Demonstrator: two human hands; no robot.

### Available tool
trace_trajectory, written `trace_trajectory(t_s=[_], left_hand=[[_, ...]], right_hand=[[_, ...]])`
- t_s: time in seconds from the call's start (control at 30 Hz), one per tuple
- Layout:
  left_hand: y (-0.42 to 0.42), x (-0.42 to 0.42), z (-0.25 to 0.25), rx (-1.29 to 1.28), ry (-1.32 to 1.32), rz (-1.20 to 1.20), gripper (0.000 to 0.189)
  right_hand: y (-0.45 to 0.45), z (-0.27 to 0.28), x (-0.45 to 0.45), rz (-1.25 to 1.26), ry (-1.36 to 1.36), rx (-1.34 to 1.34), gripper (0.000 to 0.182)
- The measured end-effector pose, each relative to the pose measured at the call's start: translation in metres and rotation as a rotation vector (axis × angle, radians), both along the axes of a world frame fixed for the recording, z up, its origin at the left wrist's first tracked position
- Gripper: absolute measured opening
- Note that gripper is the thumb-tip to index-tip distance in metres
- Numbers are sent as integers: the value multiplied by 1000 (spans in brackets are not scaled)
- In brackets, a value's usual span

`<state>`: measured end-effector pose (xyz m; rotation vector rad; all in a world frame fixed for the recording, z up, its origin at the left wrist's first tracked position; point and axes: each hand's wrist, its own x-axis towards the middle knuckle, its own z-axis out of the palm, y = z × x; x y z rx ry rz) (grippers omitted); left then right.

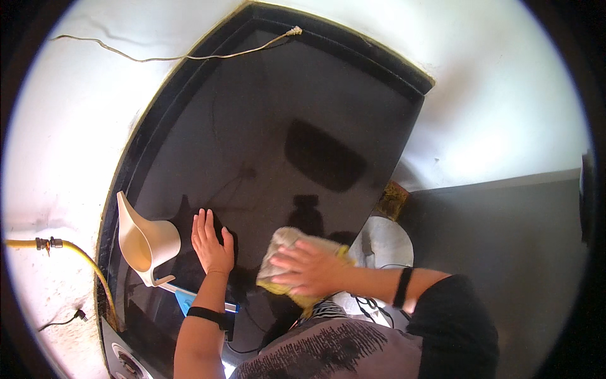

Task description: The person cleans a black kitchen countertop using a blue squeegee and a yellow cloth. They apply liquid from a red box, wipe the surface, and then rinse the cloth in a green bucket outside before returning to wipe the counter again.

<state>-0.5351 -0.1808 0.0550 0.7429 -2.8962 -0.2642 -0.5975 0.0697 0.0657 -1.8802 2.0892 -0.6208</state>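
My left hand (211,248) rests palm down on a glossy black countertop (246,118), holding nothing, its thumb spread from the fingers. Just left of it a cream plastic jug (165,239) with a long spout stands on the counter. Under my left forearm lies a blue squeegee (183,301), partly hidden by the arm and jug. My right hand (315,270), slightly blurred, presses a folded beige cloth with a yellow edge (285,237) against the counter near its front edge. The fingers lie spread over the cloth, and the hand covers much of it.
A pale cord with a plug (294,31) trails over the raised back edge. On the left are a yellow hose (87,258) with a valve, a dangling black plug (80,315) and part of a stove (122,360). A white object (390,239) stands beyond the counter's right edge.
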Motion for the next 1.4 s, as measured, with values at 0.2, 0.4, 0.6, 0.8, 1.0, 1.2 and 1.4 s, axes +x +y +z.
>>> trace_trajectory(t_s=[0.2, 0.4, 0.6, 0.8, 1.0, 1.2, 1.4], left_hand=[[3, 1, 5, -14, -24, 35, 51], [5, -4, 6, 14, -44, 39, 53], [3, -2, 9, 65, -29, 45, 54], [-2, 1, 4, 88, 46, 29, 55], [-8, 12, 1, 290, 257, 85, 51], [-4, 7, 7, 151, 105, 50, 49], [-2, 1, 7, 141, 98, 7, 48]], right_hand=[[53, 9, -188, -598, 510, 313, 49], [8, 2, -348, -1128, 337, 441, 52], [-129, 9, -349, -981, 387, 414, 56], [-239, -2, -212, -419, 431, 186, 58], [-164, -4, -66, 177, 380, -42, 53], [-63, 10, -160, 139, 335, -48, 49], [-99, 0, -311, -746, 496, 366, 56]])
